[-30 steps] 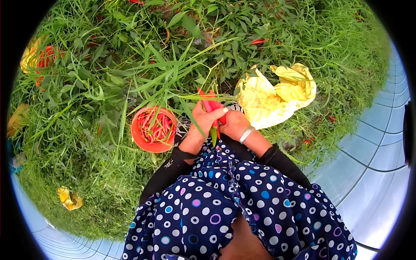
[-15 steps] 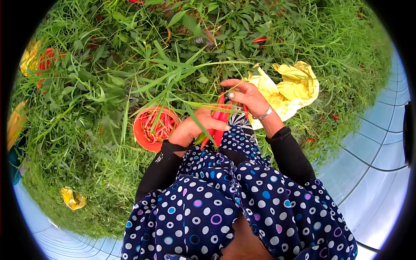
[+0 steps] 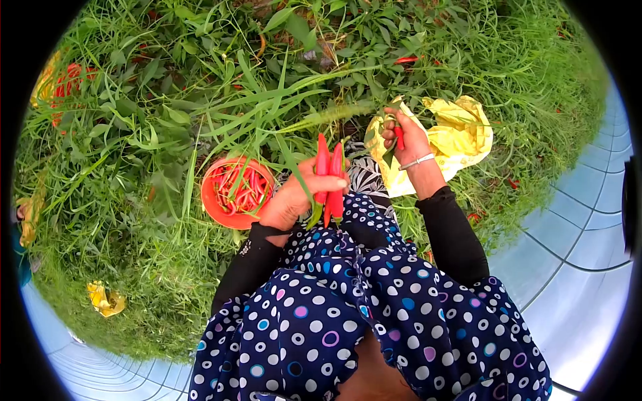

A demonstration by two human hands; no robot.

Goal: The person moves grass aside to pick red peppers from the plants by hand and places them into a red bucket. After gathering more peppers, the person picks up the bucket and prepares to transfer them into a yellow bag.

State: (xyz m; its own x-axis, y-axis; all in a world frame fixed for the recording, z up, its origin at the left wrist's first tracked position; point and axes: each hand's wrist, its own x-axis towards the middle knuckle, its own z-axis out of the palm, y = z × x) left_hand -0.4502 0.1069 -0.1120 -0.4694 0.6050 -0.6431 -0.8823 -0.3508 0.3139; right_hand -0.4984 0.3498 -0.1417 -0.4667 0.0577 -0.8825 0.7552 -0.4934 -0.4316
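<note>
My left hand [image 3: 292, 200] is closed around several long red chili peppers [image 3: 336, 179], held upright in front of my lap with the thumb across them. A green one shows low in the bunch. My right hand [image 3: 412, 142], wearing a bracelet, has its fingers curled around a red chili pepper [image 3: 399, 138] with some green leaf beside it. Left of my left hand stands an orange-red bucket [image 3: 206, 200] holding many red chili peppers [image 3: 242, 190]. Behind my right hand lies a crumpled yellow sack [image 3: 461, 137].
Dense grass and pepper plants [image 3: 167, 120] surround me, with long blades leaning over the bucket. More red peppers [image 3: 69, 87] lie by yellow material at the far left. A yellow scrap [image 3: 105, 299] rests in the grass at lower left.
My right hand has moved right and away from my left hand, now curled around a pepper in front of the yellow sack. My left hand has raised its bunch slightly.
</note>
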